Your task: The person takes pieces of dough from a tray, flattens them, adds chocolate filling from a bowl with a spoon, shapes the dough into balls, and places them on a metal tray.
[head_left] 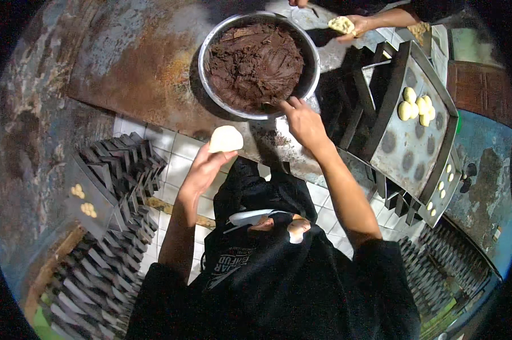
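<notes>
My left hand [201,173] is closed on a flat, pale piece of dough [226,139], held up in front of the table edge. A large metal bowl [204,85] full of thick dark brown paste [256,65] stands on the table ahead of me. At the bowl's near right rim, my right hand [305,122] has its fingers pinched together. A thin thing seems to run from them toward the paste, too small to name.
Across the table, another person's hand [362,25] holds a pale dough piece with dark filling [341,24]. To the right, a metal tray [400,153] with several dough balls [416,106] tops a stack of trays. More stacked trays [100,187] stand at my left, above a tiled floor [182,170].
</notes>
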Demonstrator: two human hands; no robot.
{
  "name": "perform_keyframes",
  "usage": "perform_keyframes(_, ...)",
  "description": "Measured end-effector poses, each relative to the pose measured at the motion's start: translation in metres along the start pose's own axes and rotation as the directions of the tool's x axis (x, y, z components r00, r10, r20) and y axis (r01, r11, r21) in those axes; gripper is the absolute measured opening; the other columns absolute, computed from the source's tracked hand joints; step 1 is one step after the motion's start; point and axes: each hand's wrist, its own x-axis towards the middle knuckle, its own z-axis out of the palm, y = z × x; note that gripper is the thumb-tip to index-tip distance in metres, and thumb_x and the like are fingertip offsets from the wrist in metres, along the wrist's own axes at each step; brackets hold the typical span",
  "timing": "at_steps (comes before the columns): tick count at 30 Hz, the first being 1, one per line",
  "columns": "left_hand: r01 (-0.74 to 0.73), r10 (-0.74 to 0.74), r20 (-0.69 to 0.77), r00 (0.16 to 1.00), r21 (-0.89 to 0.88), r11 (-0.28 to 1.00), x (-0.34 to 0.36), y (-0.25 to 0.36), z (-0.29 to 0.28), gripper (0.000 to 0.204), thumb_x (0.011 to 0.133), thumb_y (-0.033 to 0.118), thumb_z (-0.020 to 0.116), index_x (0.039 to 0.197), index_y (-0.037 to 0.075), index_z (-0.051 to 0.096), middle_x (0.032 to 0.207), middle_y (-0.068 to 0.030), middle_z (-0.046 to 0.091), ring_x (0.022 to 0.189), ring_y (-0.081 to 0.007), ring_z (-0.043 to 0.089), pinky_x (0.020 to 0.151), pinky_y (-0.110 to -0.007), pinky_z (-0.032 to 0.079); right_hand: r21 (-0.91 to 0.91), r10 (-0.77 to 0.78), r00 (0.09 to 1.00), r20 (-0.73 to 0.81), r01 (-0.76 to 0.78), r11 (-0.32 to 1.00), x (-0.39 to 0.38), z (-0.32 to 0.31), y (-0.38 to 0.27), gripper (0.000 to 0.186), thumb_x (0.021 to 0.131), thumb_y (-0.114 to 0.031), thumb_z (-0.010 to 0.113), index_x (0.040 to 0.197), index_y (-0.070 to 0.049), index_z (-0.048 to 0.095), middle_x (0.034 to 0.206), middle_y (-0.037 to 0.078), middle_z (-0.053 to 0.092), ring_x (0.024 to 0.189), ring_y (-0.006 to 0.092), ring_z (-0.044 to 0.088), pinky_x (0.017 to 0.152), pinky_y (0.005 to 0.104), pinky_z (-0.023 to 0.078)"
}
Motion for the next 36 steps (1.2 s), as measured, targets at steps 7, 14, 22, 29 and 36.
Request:
perform_keyframes(7, -0.054, 0.013, -0.14, 0.99, -0.292, 0.955, 0.0, 0.028, 0.012, 0.066, 0.109, 0.052, 0.047, 0.142, -0.004, 0.057, 0.14, -0.0187, 0.067, 0.132, -0.0314, 0.062, 0.116, -0.051, 0.047, -0.184, -0.122, 0.969, 0.215, 0.163, 0.969, 0.044, 0.048, 0.021, 0.038, 0.098, -0.011, 0.047, 0.125, -0.005, 0.073, 0.133, 0.02, 0.067, 0.121, 0.0384, 0.063, 0.1, 0.043, 0.056)
perform_keyframes(14, -0.009, -0.03, -0.175, 0.984, -0.216, 0.976, 0.011, 0.035, 0.01, 0.071, 0.109, 0.057, 0.043, 0.141, -0.005, 0.058, 0.136, -0.0194, 0.069, 0.128, -0.0317, 0.065, 0.112, -0.049, 0.048, 0.448, -0.123, 0.894, 0.431, -0.094, 0.889, 0.05, -0.007, 0.049, 0.034, 0.093, -0.004, 0.053, 0.121, 0.001, 0.071, 0.115, 0.021, 0.076, 0.114, 0.0342, 0.071, 0.103, 0.0428, 0.054)
perform_keyframes(22, 0.07, -0.076, -0.014, 0.997, -0.245, 0.967, 0.029, 0.052, 0.046, 0.079, 0.109, 0.062, 0.038, 0.141, -0.008, 0.057, 0.137, -0.0222, 0.068, 0.127, -0.0331, 0.066, 0.112, -0.047, 0.05, 0.675, -0.101, 0.995, 0.008, 0.069, 0.735, -0.04, -0.084, -0.062, 0.037, 0.101, -0.005, 0.059, 0.137, -0.009, 0.065, 0.113, 0.015, 0.064, 0.111, 0.0316, 0.061, 0.102, 0.042, 0.048)
perform_keyframes(29, 0.118, -0.088, 0.115, 0.989, -0.289, 0.95, 0.029, 0.07, 0.068, 0.083, 0.108, 0.067, 0.036, 0.135, -0.007, 0.064, 0.125, -0.0185, 0.074, 0.119, -0.0278, 0.069, 0.11, -0.044, 0.05, 0.28, -0.17, 0.951, -0.257, 0.242, 0.929, -0.079, -0.024, -0.054, 0.061, 0.084, 0.0, 0.067, 0.142, -0.017, 0.066, 0.104, 0.013, 0.057, 0.098, 0.034, 0.057, 0.089, 0.0465, 0.048)
perform_keyframes(36, 0.257, -0.246, 0.077, 0.966, -0.217, 0.942, 0.032, 0.045, 0.064, 0.08, 0.108, 0.063, 0.041, 0.138, -0.009, 0.06, 0.13, -0.0221, 0.072, 0.118, -0.032, 0.071, 0.108, -0.044, 0.053, 0.392, 0.146, 0.93, -0.336, -0.003, 0.92, -0.14, 0.041, -0.024, 0.055, 0.081, 0.003, 0.064, 0.135, -0.009, 0.068, 0.103, 0.016, 0.056, 0.097, 0.0373, 0.058, 0.091, 0.0467, 0.051)
